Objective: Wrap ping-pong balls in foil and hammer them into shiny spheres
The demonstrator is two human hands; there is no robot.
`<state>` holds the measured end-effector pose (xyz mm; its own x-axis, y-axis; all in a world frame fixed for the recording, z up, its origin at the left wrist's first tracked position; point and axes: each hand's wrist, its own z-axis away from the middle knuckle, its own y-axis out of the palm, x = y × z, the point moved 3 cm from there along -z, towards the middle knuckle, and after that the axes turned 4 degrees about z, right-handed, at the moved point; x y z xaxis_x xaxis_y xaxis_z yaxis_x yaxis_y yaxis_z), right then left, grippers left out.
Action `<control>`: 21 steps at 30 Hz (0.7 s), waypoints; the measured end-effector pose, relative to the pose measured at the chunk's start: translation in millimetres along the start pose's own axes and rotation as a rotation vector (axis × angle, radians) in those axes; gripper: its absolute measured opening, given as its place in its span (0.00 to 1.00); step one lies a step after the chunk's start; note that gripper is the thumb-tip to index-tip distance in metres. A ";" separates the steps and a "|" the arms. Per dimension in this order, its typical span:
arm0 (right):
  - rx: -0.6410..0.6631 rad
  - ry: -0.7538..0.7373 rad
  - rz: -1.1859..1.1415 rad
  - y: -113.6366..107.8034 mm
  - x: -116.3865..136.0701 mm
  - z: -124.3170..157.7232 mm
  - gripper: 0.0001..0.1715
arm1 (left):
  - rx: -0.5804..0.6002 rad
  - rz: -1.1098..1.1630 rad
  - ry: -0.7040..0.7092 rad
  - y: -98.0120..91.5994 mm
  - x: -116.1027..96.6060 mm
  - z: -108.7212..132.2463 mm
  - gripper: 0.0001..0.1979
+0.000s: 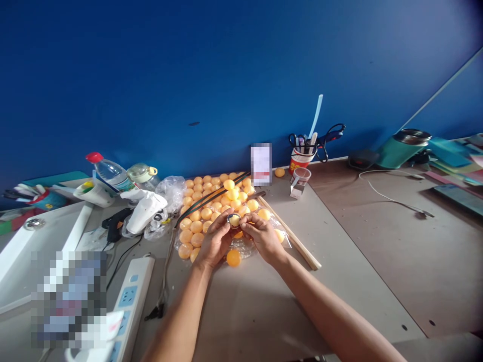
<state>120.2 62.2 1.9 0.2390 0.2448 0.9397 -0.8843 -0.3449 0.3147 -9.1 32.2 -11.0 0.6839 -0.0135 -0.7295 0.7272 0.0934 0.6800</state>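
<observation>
Between my two hands is a small round thing with a dark rim and a pale yellow middle; its kind is too small to make out. My left hand is closed around its left side. At the right edge, the fingers of my right hand pinch together on it. Behind and beneath the hands lies a clear plastic bag of several orange table tennis balls, with more balls loose on top. One loose orange ball rests just in front of the hands.
Wooden sticks lie right of the balls. A red paper cup of tools stands by the blue wall, near a small cup. At left are a white power strip, a hot glue gun, a bottle and a white tray.
</observation>
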 end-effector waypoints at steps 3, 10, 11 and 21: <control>-0.006 0.011 0.002 -0.3 -0.5 -0.3 0.15 | 0.008 0.008 0.001 -1.1 1.0 -0.5 0.16; 0.002 0.025 0.029 -2.0 -0.7 -1.5 0.16 | 0.015 0.011 -0.002 -1.3 1.4 -0.7 0.17; 0.002 0.025 0.034 -2.2 -0.6 -1.7 0.16 | 0.015 0.009 -0.004 -1.3 1.4 -0.7 0.17; 0.019 0.030 0.087 -3.8 0.8 -2.0 0.15 | 0.033 -0.044 -0.005 -1.0 0.9 -1.0 0.17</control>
<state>122.9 65.5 1.2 0.1489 0.2397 0.9593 -0.8936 -0.3829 0.2344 -9.3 33.1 -12.4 0.6518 -0.0214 -0.7581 0.7578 0.0597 0.6498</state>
